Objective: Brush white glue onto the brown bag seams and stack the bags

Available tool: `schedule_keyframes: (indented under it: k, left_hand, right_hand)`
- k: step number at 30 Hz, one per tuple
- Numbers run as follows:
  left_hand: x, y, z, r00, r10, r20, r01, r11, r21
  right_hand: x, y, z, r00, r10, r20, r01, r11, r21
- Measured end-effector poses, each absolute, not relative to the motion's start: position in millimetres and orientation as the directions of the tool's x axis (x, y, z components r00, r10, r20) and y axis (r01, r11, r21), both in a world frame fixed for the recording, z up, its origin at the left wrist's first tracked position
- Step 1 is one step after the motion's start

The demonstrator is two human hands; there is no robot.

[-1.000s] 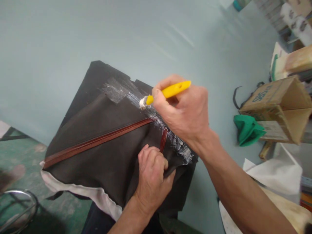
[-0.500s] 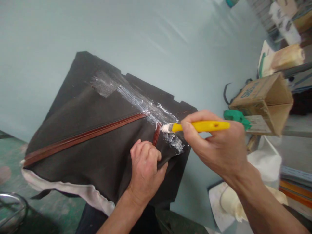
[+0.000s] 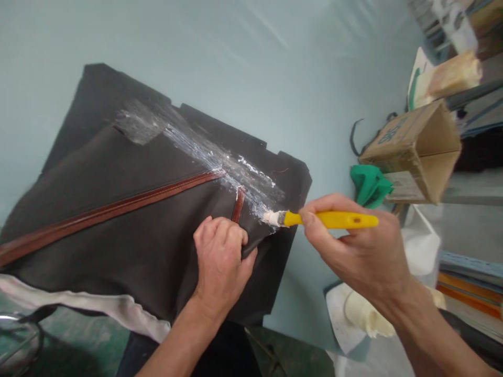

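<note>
My right hand is closed round the yellow handle of a paintbrush. Its bristles, coated in white paste, touch the right end of a whitish smeared band on a dark fabric piece. Two reddish-brown strips cross the fabric: a long one at left and a short one near my left hand. With fingers curled, my left hand grips a fold of the dark fabric below the short strip. A white edging runs along the fabric's lower left.
The pale blue-green table lies under the work. To the right are an open cardboard box, a green crumpled cloth and a cream-coloured container. A metal stool frame stands at lower left.
The brush tip has moved along the band, past the short strip toward the fabric's right edge, and the white clump there is now smeared. The whole view has shifted slightly; my left hand keeps its grip.
</note>
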State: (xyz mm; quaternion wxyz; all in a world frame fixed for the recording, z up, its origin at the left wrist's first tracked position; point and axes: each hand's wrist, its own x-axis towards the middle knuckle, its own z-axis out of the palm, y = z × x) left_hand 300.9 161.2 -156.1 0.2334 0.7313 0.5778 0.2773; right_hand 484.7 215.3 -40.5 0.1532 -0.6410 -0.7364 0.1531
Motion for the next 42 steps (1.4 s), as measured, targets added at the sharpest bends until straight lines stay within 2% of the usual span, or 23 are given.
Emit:
schedule_keyframes:
  k: [4, 7, 11, 15, 18, 20, 23, 25, 29, 34, 37, 42]
  left_hand:
    - [299.9, 162.0, -155.9, 0.189, 0.970, 0.152, 0.724, -0.243, 0.646]
    - [298.0, 161.7, -155.8, 0.197, 0.965, 0.175, 0.717, -0.263, 0.645]
    - [296.6, 162.2, -155.8, 0.210, 0.963, 0.167, 0.724, -0.268, 0.636]
    - [296.6, 162.7, -156.4, 0.206, 0.964, 0.165, 0.727, -0.264, 0.634]
    - [296.7, 162.6, -156.8, 0.205, 0.965, 0.166, 0.729, -0.264, 0.631]
    - [296.7, 162.6, -156.6, 0.206, 0.965, 0.160, 0.729, -0.260, 0.633]
    - [296.4, 163.1, -155.7, 0.208, 0.965, 0.161, 0.731, -0.263, 0.630]
    - [296.2, 163.4, -155.3, 0.210, 0.963, 0.167, 0.729, -0.268, 0.630]
    - [295.5, 163.3, -155.4, 0.212, 0.963, 0.167, 0.721, -0.269, 0.639]
    - [293.9, 162.4, -155.3, 0.220, 0.958, 0.183, 0.719, -0.286, 0.634]
    - [292.8, 160.5, -154.8, 0.206, 0.954, 0.216, 0.698, -0.298, 0.651]
    - [290.3, 159.8, -150.2, 0.030, 0.972, 0.234, 0.618, -0.202, 0.760]
  right_hand:
    - [481.9, 212.0, -43.5, -0.080, 0.992, 0.093, 0.899, 0.112, -0.423]
    - [466.6, 225.8, -53.7, -0.057, 0.987, 0.151, 0.844, 0.129, -0.521]
    - [463.4, 236.4, -61.3, -0.072, 0.995, 0.071, 0.788, 0.100, -0.608]
    - [488.7, 221.1, -48.7, -0.046, 0.999, 0.024, 0.855, 0.052, -0.516]
    - [499.9, 206.8, -35.9, 0.053, 0.996, 0.073, 0.899, -0.016, -0.437]
    - [497.2, 202.6, -33.3, 0.095, 0.991, 0.099, 0.888, -0.039, -0.458]
    - [488.9, 202.7, -37.9, 0.013, 0.997, 0.072, 0.856, 0.026, -0.517]
    - [488.0, 201.6, -40.8, -0.029, 0.998, 0.051, 0.866, 0.050, -0.498]
    - [495.4, 190.5, -36.8, 0.100, 0.991, 0.087, 0.897, -0.052, -0.440]
    - [501.0, 182.2, -39.9, 0.091, 0.992, 0.092, 0.869, -0.034, -0.494]
    - [504.7, 181.1, -48.1, 0.246, 0.963, 0.112, 0.833, -0.151, -0.533]
    - [507.4, 170.8, -48.3, 0.487, 0.871, 0.070, 0.594, -0.271, -0.757]
